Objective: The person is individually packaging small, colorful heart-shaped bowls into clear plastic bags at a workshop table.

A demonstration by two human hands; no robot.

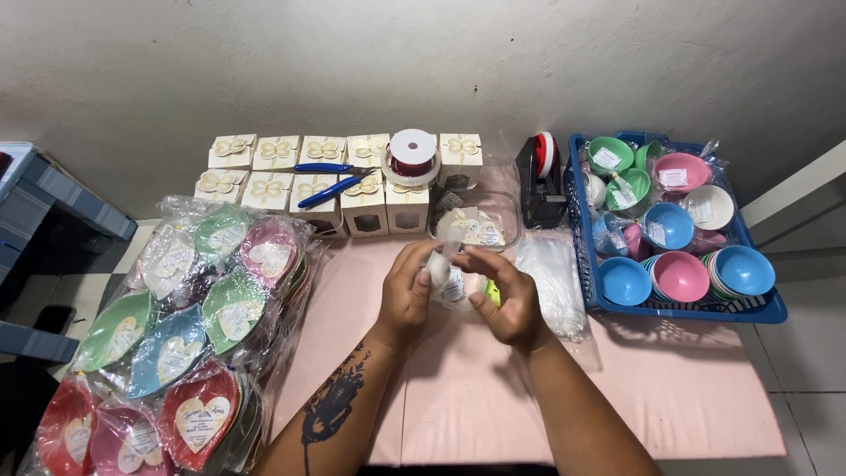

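Pink table (pixel 670 397) against a grey wall; your left hand (pixel 407 295) and right hand (pixel 509 304) are meeting at centre, both pinching a small clear packet (pixel 448 264) with fingers curled round it. At 9 o'clock wrapped heart-shaped dishes (pixel 176 344) are piling up, at 12 white gift boxes (pixel 352 176) with a ribbon spool (pixel 412 155), at 2 a blue basket (pixel 687 308) of coloured bowls (pixel 679 275)

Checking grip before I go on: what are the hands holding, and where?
Both hands, left and right, pinch a small clear wrapped item between fingertips, left at its left side, right at its top edge. What it is cannot be told.
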